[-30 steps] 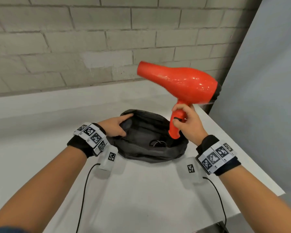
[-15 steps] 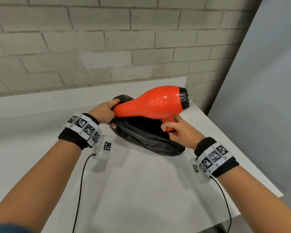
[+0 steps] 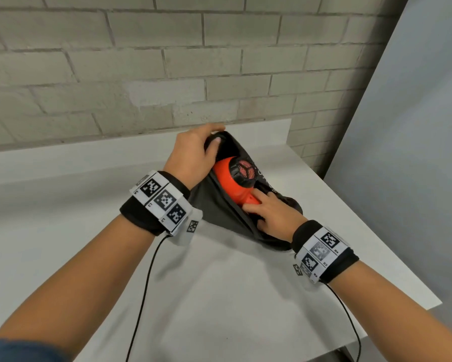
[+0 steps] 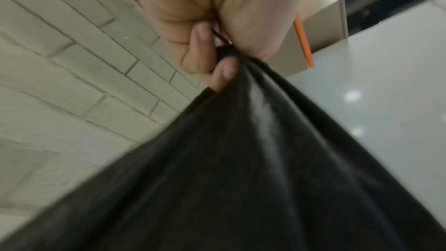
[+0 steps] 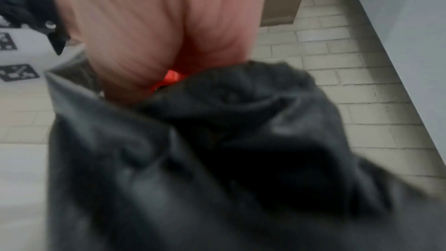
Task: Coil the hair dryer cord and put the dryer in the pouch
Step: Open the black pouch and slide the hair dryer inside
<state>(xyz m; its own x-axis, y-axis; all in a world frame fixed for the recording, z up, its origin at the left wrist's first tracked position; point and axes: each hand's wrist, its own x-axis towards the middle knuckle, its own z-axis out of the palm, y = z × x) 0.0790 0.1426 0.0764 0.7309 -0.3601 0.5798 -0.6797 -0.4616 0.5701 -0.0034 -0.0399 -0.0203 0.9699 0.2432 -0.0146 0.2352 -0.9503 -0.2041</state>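
1. As the head view shows at frame centre, the dryer (image 3: 235, 178) sits mostly inside the pouch (image 3: 214, 210) on the counter (image 3: 219, 296); right hand (image 3: 272, 218) grip curled around its handle.
2. Left wrist: left hand (image 4: 212, 31) pinches the pouch rim.
3. Right wrist: blurred; cord unseen, closing likely remains.

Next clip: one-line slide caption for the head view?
Left hand holds the black pouch open while the right hand pushes the red hair dryer inside.
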